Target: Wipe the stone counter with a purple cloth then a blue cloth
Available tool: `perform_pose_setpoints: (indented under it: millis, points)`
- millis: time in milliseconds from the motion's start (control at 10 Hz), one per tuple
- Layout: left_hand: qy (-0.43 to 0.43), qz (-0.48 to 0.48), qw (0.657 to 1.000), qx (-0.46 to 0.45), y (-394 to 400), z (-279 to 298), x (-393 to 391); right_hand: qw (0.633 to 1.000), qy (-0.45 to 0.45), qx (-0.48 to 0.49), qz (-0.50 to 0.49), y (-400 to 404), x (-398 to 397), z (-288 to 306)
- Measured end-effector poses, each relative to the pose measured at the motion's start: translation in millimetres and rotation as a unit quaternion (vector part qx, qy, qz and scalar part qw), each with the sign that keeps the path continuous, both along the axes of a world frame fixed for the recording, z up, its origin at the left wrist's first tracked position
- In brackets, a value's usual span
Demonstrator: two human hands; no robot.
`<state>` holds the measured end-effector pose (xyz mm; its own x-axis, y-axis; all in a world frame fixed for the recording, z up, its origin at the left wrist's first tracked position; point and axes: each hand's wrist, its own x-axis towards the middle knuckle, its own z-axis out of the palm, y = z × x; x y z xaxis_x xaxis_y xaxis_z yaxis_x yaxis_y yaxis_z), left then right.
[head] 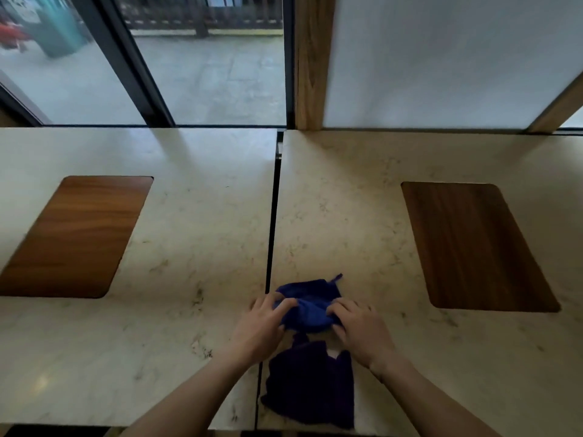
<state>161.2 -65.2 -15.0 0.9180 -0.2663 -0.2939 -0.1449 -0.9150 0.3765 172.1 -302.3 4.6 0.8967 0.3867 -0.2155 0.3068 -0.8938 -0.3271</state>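
Observation:
A bunched blue cloth (310, 305) lies on the pale stone counter (362, 216), just right of the dark seam between two slabs. My left hand (263, 328) grips its left side with curled fingers, and my right hand (359, 331) grips its right side. A darker purple cloth (312, 383) lies crumpled on the counter between my forearms, near the front edge, touched by neither hand.
A dark seam (272, 231) splits the counter into two slabs. Wooden inlays sit at the left (74, 236) and right (473, 247). Behind the counter are a glass window (205, 74), a wooden post (310, 61) and a white panel (448, 58).

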Motion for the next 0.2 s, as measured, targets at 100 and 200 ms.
perform_pose_setpoints:
  millis: [100,200]
  points:
    - [-0.012,0.022,1.0,-0.015,-0.1,0.9,-7.4,1.0,-0.004,0.023,-0.011,-3.4,-3.7,-3.3]
    - [-0.053,0.068,0.994,-0.064,2.0,18.4,-13.4,0.994,-0.003,0.089,-0.057,-9.7,-2.0,5.7]
